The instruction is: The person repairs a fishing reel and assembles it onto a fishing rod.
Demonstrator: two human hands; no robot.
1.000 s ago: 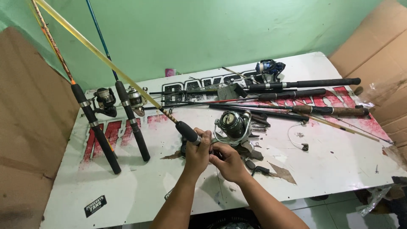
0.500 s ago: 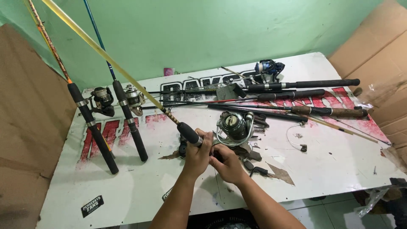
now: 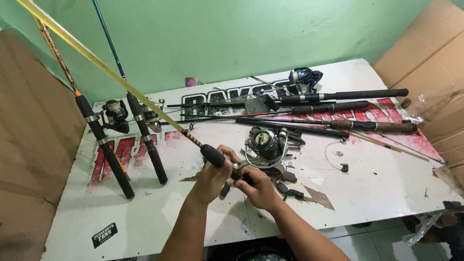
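Left hand [image 3: 212, 178] wrapped around the black grip of the yellow rod [image 3: 104, 67]; right hand [image 3: 258, 187] pinched narrow on the reel seat just beside it, at the foot of the silver reel [image 3: 263, 144]. Rod near the middle of the worktop [image 3: 159, 217], tip raised far left. Compared with a second ago: rod angled slightly steeper, hands shifted a little right, grips unchanged. Suggests fine adjustment at the seat. Two rods [image 3: 145, 135] lying left, more rods [image 3: 338, 108] far right.

Tackle repair workshop: rods [image 3: 338, 95], reels [image 3: 265, 143], worn worktable [image 3: 145, 217]
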